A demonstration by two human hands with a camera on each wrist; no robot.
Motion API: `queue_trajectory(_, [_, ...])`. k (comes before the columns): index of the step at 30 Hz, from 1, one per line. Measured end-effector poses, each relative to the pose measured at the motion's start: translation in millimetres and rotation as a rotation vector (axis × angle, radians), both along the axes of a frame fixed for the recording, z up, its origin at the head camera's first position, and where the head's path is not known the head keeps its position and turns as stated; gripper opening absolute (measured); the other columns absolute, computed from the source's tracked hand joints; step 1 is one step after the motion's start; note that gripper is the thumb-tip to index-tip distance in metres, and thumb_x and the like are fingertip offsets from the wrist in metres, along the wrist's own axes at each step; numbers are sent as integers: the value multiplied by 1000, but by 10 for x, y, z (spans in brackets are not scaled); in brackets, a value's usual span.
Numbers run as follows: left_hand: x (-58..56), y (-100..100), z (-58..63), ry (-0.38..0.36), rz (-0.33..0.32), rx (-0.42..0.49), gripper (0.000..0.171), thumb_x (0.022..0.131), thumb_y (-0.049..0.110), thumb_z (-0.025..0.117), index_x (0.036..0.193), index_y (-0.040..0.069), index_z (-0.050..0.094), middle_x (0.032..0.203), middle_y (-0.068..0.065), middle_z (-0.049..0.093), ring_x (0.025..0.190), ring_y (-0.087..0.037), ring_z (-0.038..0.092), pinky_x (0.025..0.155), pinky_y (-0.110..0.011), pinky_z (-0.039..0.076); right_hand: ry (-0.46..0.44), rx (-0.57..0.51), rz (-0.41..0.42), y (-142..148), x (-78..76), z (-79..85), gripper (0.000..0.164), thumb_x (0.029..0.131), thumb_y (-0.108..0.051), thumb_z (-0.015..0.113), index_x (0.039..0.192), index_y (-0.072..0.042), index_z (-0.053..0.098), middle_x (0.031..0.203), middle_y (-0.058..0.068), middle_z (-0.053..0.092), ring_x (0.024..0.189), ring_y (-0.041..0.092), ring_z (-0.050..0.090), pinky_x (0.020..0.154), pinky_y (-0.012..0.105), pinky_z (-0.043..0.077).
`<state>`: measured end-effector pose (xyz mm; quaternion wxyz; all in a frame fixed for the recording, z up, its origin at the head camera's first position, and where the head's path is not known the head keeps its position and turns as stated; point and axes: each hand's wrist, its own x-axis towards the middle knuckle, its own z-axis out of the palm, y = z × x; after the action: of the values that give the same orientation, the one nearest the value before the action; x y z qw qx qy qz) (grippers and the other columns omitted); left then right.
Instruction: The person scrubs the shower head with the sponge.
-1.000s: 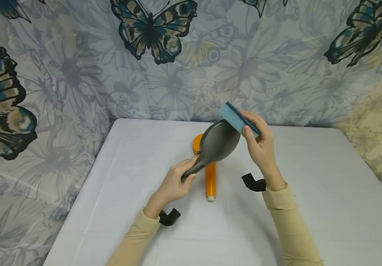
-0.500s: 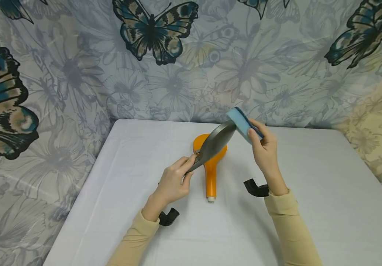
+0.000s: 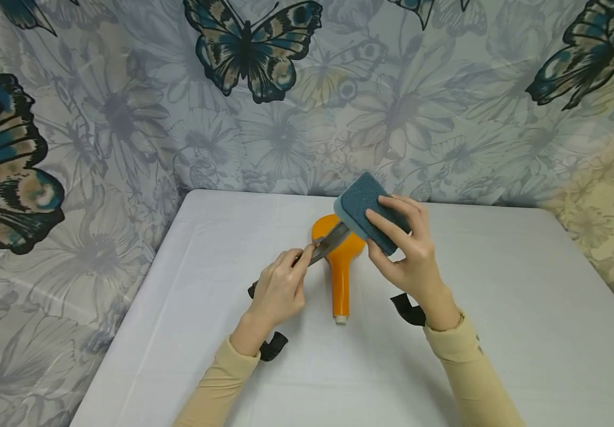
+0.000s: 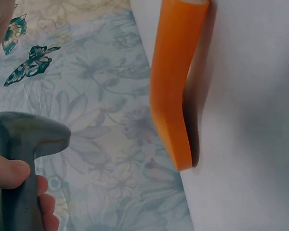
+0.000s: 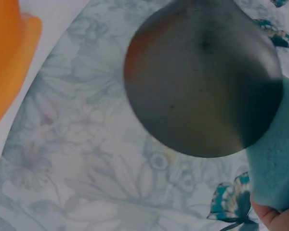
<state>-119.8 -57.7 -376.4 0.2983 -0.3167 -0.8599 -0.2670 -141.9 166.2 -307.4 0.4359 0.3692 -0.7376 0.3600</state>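
Two things held mid-frame: left grip (image 3: 280, 292) curled round the handle (image 4: 17, 207) of a gray paddle (image 3: 330, 241), right grip (image 3: 412, 256) holding a blue sponge (image 3: 358, 204).
Best to keep the handle steady and let the sponge lie flat, following the round head (image 5: 197, 86)'s curve lightly. That head looks smooth, metallic, with a few dark specks. Below it, an orange tool (image 3: 341, 286) lies on the white desk (image 3: 178, 320); a butterfly-printed backdrop (image 3: 125, 142) fills the top.

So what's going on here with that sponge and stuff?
A person's left hand grips a grey spoon-shaped thing by its handle. Their right hand holds a blue sponge at its round end. Both are up above the white table, where an orange long-handled thing lies with neither hand on it.
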Motion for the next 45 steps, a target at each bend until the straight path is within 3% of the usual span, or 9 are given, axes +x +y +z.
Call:
queue_trajectory(4, [-5, 16, -10, 38, 17, 16, 45, 75, -10, 60, 119, 0, 59, 98, -14, 60, 84, -25, 60, 65, -32, 54, -40, -141, -38, -11, -40, 27, 30, 87, -16, 56, 104, 7, 64, 114, 31, 50, 104, 46, 44, 92, 34, 39])
queue_trajectory(10, [4, 22, -32, 51, 34, 43, 45, 74, -11, 59, 117, 1, 61, 97, -14, 60, 80, -25, 59, 62, -31, 53, -199, -258, -97, -5, -52, 97, 30, 77, 13, 53, 106, 17, 59, 109, 36, 50, 99, 46, 48, 85, 23, 39])
queue_trajectory(13, [3, 36, -47, 28, 30, 48, 44, 75, -12, 59, 118, 1, 61, 97, -14, 60, 79, -25, 59, 61, -31, 53, -204, -274, -121, 40, -118, -10, 30, 78, 11, 56, 107, 13, 62, 112, 30, 53, 101, 41, 50, 84, 22, 39])
queue_trajectory(17, [-1, 44, -53, -2, 46, 42, 47, 74, -13, 59, 119, 0, 60, 97, -15, 61, 79, -25, 60, 61, -31, 54, -92, -216, -96, -62, -60, -71, 27, 82, -5, 59, 105, 9, 64, 113, 30, 52, 101, 45, 46, 86, 30, 38])
queue_trajectory(23, [-4, 25, -46, -11, 89, -9, 50, 72, -12, 59, 121, -1, 59, 96, -15, 61, 79, -24, 60, 59, -30, 53, 120, 25, -135, -243, 64, -299, 29, 83, -14, 59, 108, 0, 66, 118, 26, 52, 109, 51, 39, 92, 54, 34])
queue_trajectory(29, [10, 36, -42, 4, 110, -57, 41, 75, -9, 60, 116, -2, 61, 94, -16, 62, 78, -25, 62, 59, -32, 54, 356, 319, -199, -359, 151, -513, 26, 87, -13, 60, 108, 0, 67, 115, 21, 58, 105, 49, 44, 82, 52, 39])
queue_trajectory(32, [20, 52, -43, -5, 110, -65, 38, 77, -8, 59, 115, -2, 61, 94, -16, 62, 79, -25, 62, 59, -32, 54, 362, 338, -206, -344, 141, -518, 24, 88, -12, 59, 108, -2, 67, 116, 19, 58, 106, 47, 44, 82, 51, 40])
queue_trajectory(40, [28, 73, -49, -25, 103, -54, 44, 75, -9, 58, 119, -4, 58, 95, -15, 63, 78, -24, 62, 58, -30, 54, 265, 154, -306, -287, 22, -347, 29, 85, -10, 56, 111, -3, 66, 117, 23, 56, 110, 52, 41, 93, 58, 33])
queue_trajectory(45, [30, 47, -43, -25, 117, -70, 41, 74, -9, 60, 115, -6, 60, 95, -17, 63, 80, -26, 63, 61, -32, 54, 323, 241, -280, -392, 89, -495, 28, 85, -10, 58, 110, 1, 66, 115, 22, 58, 107, 52, 43, 88, 56, 37])
